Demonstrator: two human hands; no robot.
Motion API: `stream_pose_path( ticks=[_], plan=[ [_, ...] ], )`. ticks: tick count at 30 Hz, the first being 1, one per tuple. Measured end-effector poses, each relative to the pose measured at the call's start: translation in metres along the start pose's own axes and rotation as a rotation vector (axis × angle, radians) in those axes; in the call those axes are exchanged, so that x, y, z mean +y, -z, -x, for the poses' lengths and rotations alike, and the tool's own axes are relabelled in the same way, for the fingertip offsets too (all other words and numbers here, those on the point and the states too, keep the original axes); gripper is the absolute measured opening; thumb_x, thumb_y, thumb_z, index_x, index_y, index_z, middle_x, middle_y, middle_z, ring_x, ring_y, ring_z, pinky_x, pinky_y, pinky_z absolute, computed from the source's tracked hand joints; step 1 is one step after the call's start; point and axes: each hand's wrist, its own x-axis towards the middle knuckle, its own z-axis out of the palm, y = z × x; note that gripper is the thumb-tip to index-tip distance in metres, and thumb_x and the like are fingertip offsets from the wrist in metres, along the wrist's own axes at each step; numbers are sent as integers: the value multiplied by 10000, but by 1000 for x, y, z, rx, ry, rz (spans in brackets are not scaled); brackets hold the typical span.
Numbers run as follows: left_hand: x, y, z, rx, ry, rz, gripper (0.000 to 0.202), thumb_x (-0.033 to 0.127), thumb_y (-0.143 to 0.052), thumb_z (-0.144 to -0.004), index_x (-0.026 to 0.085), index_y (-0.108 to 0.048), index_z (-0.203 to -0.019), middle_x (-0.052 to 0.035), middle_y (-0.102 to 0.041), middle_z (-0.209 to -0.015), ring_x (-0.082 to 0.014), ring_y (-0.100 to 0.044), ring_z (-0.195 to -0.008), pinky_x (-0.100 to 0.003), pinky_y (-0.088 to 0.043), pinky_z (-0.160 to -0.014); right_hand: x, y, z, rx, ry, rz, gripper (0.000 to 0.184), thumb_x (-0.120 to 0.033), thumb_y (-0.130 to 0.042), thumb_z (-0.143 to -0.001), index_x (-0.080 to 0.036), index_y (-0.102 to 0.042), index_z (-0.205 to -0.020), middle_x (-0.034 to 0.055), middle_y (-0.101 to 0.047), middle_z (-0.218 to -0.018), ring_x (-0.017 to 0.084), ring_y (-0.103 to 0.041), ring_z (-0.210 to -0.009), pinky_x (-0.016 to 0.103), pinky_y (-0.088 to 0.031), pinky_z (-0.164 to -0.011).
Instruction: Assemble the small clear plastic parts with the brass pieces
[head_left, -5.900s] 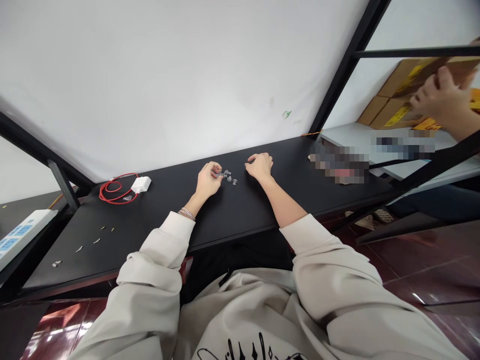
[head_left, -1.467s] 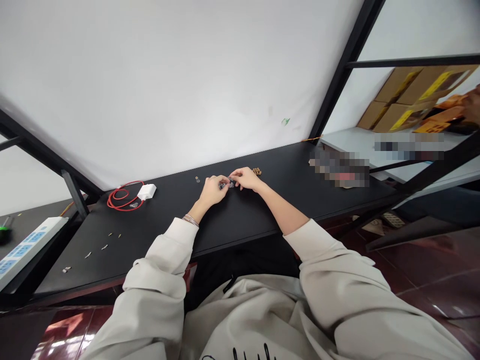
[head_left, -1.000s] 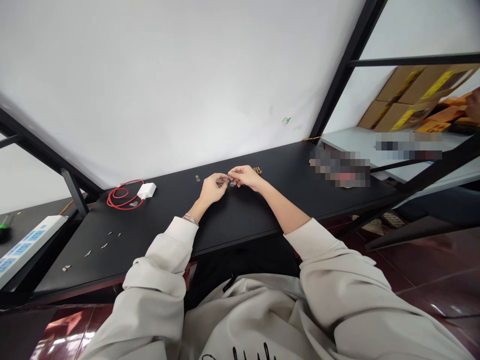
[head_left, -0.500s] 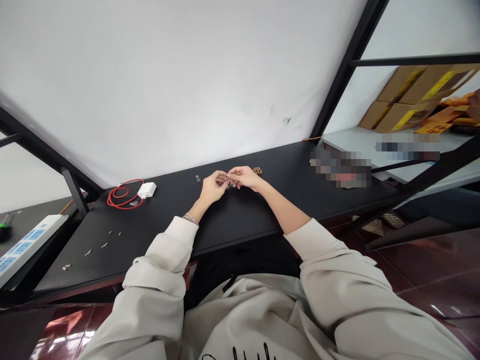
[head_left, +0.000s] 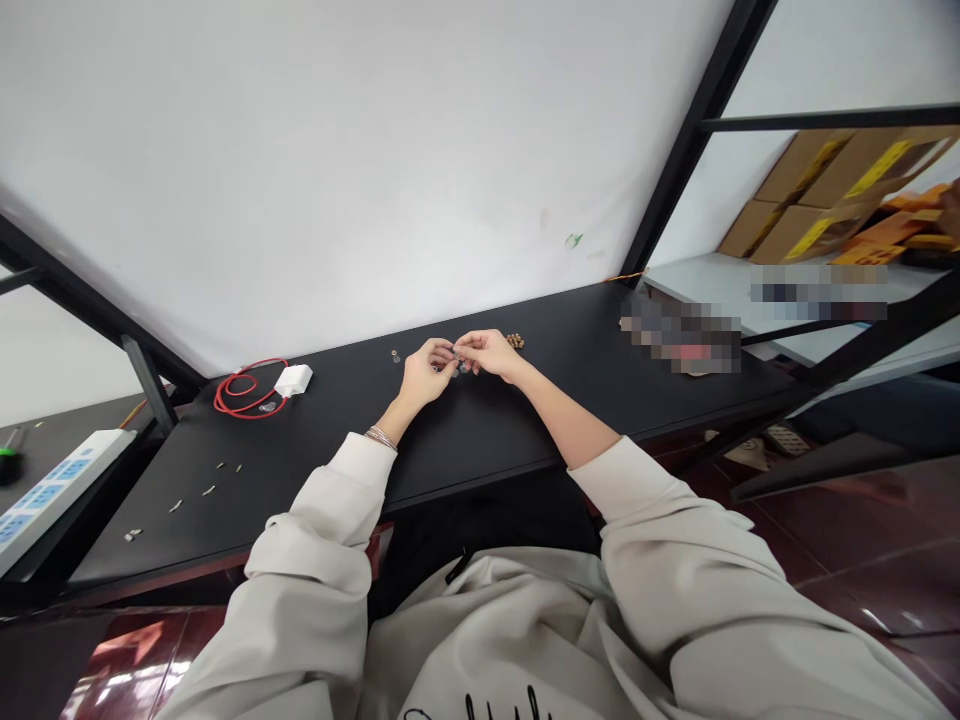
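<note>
My left hand (head_left: 421, 373) and my right hand (head_left: 489, 352) meet over the far middle of the black table (head_left: 480, 430). Both pinch at tiny clear and metal parts (head_left: 455, 358) held between their fingertips; the pieces are too small to name. A little heap of small brown beads (head_left: 514, 341) lies just right of my right hand. One tiny loose part (head_left: 394, 356) rests on the table left of my left hand. A bracelet sits on my left wrist.
A red cable with a white charger (head_left: 259, 389) lies at the table's back left. Several small bits (head_left: 196, 487) are scattered near the left front. A white power strip (head_left: 46, 497) sits on the left bench. Cardboard boxes (head_left: 817, 195) are stacked at the right, behind black frame bars.
Since the earliest frame my hands have come together over the small parts, and the beads and a loose part now lie uncovered. In the last second the hands barely shift.
</note>
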Motion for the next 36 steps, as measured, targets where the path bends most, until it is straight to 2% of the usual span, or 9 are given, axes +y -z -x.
stream_pose_path(
  ticks=[9,20,26,31,36],
  plan=[
    [-3,-2,-1,23,28,57,243,141,-727,-806,193,-625,-1021,-32,-738,-844,-161,-737,-783,-314,-606,-774,1,-1,0,15,39,39,149,-231,-811,-823,-128,-704,-829,1,-666,-599,83,-569,-464,170,-443,-396],
    [0,-2,-1,76,81,60,262,178,-787,-782,187,-644,-1002,-58,-736,-915,-170,-738,-808,-328,-616,-797,-1,-1,4,-48,-12,-1,234,-341,-803,-862,-127,-714,-829,54,-725,-707,114,-651,-523,188,-519,-420],
    [-4,-3,-3,98,122,80,234,185,-780,-793,179,-646,-984,-92,-744,-1014,-190,-747,-876,-342,-616,-825,-3,-1,4,-53,-19,-33,177,-268,-822,-837,-126,-732,-891,60,-738,-761,130,-682,-578,202,-549,-457],
    [-6,-2,-2,73,140,48,158,217,-760,-827,185,-664,-948,-75,-761,-923,-196,-745,-826,-361,-615,-809,-3,-1,4,-9,9,-29,174,-234,-839,-800,-129,-718,-867,54,-734,-750,130,-670,-581,212,-546,-467],
    [-6,-1,-1,37,142,87,190,244,-780,-818,178,-673,-961,-84,-765,-899,-212,-747,-853,-370,-611,-814,-1,-2,3,-6,40,-17,124,-187,-814,-795,-130,-712,-837,23,-698,-664,109,-622,-538,195,-513,-452]
  ],
)
